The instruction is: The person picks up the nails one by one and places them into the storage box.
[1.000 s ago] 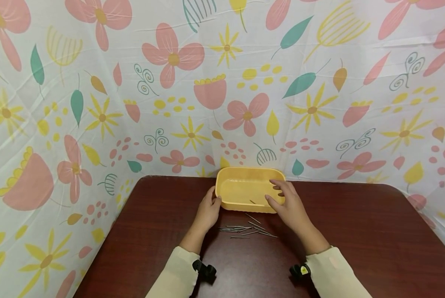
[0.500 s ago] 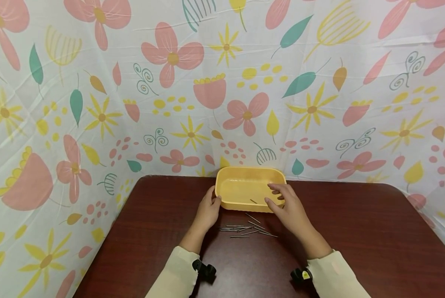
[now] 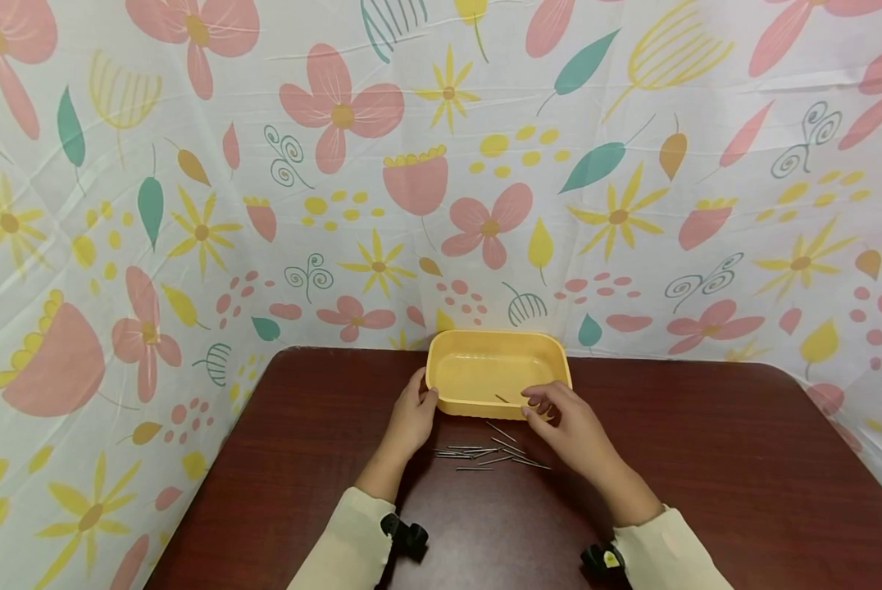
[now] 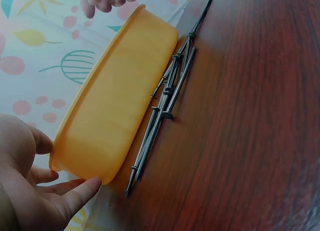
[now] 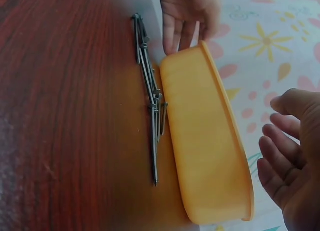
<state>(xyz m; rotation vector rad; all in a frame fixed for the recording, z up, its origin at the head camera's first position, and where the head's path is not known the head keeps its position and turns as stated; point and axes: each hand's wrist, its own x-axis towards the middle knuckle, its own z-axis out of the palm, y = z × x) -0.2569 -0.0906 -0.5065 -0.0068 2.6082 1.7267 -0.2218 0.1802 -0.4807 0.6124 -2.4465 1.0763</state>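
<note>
A yellow plastic box [image 3: 478,408] with a rounded rim stands at the far edge of the table. My left hand [image 3: 413,414] grips its left end; in the left wrist view the thumb [image 4: 86,193] presses low on the corner and other fingers reach the rim. One nail [image 3: 502,399] lies inside the box. Over the near right part of the box hovers my right hand [image 3: 574,426], fingers loosely bent, with nothing seen between them. In the right wrist view its fingers [image 5: 280,156] are apart from the rim. Several metal nails [image 4: 167,93] lie in a loose pile before the box.
The dark red-brown table [image 3: 706,459] runs to both sides and toward the person. A white floral cloth [image 3: 485,164] hangs directly behind the box and along the left. Black wrist cameras [image 3: 406,537] are strapped over the cream sleeves [image 3: 360,533].
My right hand has drawn back and down, from over the inside of the box toward its near rim, its fingers closer together. My left hand, the box and the nails stay in place.
</note>
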